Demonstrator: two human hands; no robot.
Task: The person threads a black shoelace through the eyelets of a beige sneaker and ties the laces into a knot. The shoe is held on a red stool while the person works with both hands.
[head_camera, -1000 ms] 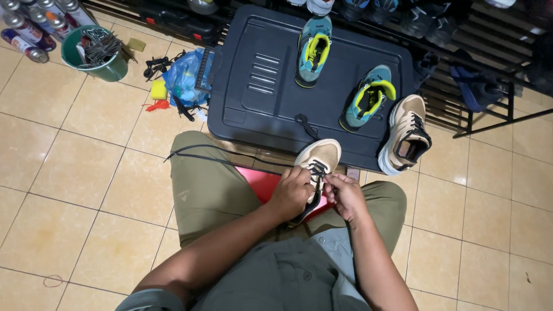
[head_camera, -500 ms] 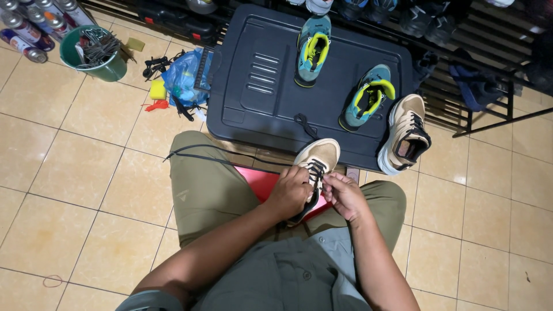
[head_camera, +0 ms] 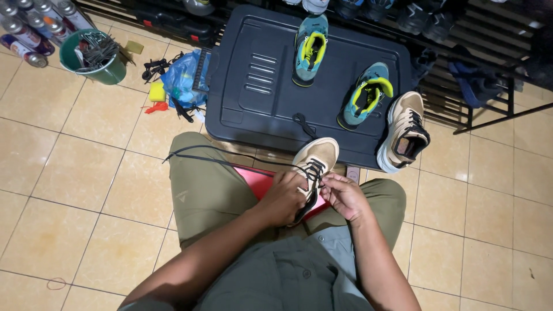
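Two hands lacing a tan shoe over the lap

Both hands work the tan shoe (head_camera: 315, 164) resting on the knees: the left hand (head_camera: 285, 198) is closed around its side, the right hand (head_camera: 341, 193) pinches the black lace (head_camera: 230, 162) at the eyelets. That lace trails long and slack across the left thigh; it could snag or slip from an eyelet, and the shoe could tip off the lap.

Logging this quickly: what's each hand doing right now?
Left hand: closed on the tan shoe.
Right hand: pinching the black lace at that shoe.
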